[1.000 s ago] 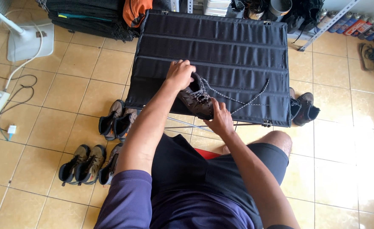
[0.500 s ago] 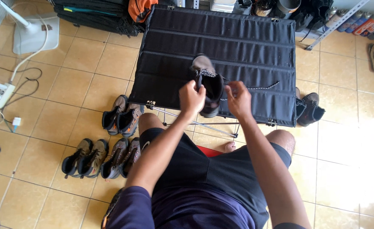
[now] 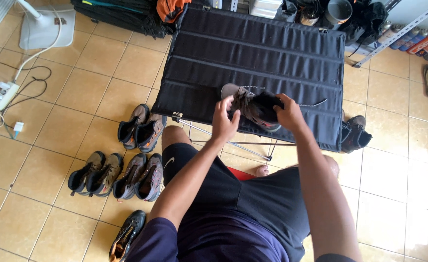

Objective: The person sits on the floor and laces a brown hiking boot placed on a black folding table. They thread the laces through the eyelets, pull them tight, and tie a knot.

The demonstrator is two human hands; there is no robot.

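Turned since half a second ago: brown boot now lying across the near part of the black table, toe to the left, opening to the right; before, pointing away. Both hands shifted along with it. Left hand at the toe-and-lace end, fingers curled round the front of the upper, clamped on the boot. Right hand at the collar end, fingers closed over the dark opening, also clamped on the boot. Loose lace trailing right across the table surface. Seated, black shorts, knees under the near table edge. Further out, on the tiled floor: pair of brown boots just left of the table, four more in a row nearer, single black shoe by the left thigh, one boot at the right table edge. White fan base and power strip with cables far left.
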